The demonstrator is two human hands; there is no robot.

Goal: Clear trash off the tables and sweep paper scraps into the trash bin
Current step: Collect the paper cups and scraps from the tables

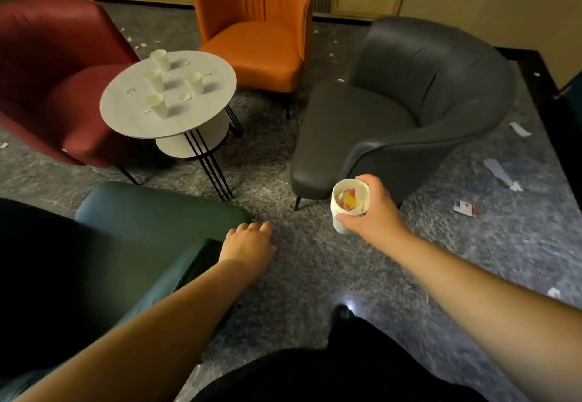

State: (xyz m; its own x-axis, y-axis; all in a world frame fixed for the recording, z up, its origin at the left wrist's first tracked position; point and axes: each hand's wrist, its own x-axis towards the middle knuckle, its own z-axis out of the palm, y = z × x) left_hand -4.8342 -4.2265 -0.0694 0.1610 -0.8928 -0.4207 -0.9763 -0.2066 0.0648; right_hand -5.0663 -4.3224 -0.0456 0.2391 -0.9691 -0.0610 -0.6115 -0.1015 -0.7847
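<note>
I am holding a stack of paper cups [349, 205] in my right hand [373, 209], fingers wrapped round its side, with crumpled scraps, one red and yellow, stuffed in the top cup. My left hand [250, 244] is hanging free with fingers loosely curled, gripping nothing, just beside the corner of the green chair [157, 212].

The next trash is sitting on the round table [220, 86], ahead and to my left: four cups standing upright, the nearest cup [156, 105] towards the table's front edge, with small paper bits scattered between them. My empty left hand is the nearer one to that table, and the green chair is lying between us, so I am judging the reach needs a step round it first.

More scraps are lying on the floor, a long strip [502, 174] and a red-and-white packet [465, 208] to my right, well apart from the table. No trash bin is showing anywhere, and I cannot count the cups in my stack.
</note>
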